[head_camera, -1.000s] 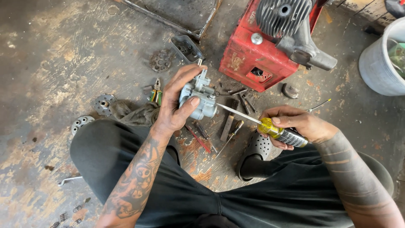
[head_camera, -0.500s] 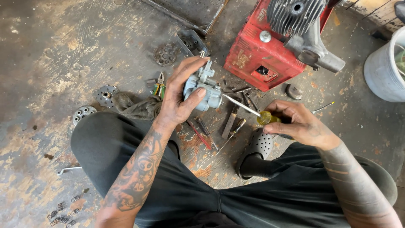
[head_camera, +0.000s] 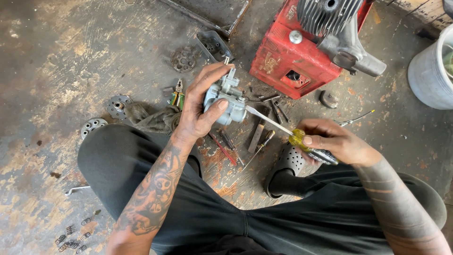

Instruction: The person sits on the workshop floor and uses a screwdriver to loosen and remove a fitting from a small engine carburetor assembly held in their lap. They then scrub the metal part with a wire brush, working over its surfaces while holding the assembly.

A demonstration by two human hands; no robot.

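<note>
My left hand [head_camera: 200, 106] grips a small grey metal carburettor [head_camera: 229, 99], held above the stained floor. My right hand [head_camera: 337, 141] is closed around a screwdriver [head_camera: 302, 139] with a yellow and black handle. Its shaft runs up and left, and the tip touches the right side of the carburettor. I sit on the floor with both knees spread, in dark trousers. A perforated dark shoe [head_camera: 288, 167] shows just below the screwdriver handle.
A red small engine [head_camera: 302, 52] with grey cooling fins stands just beyond my hands. Loose tools and bits [head_camera: 257, 134], pliers [head_camera: 177, 94], a rag [head_camera: 153, 120], round metal parts [head_camera: 118, 105] and springs [head_camera: 71, 236] lie scattered about. A grey bucket [head_camera: 429, 71] stands at the right edge.
My right hand has shifted its fingers along the screwdriver handle, turning it against the carburettor. The left hand and carburettor stay in nearly the same place.
</note>
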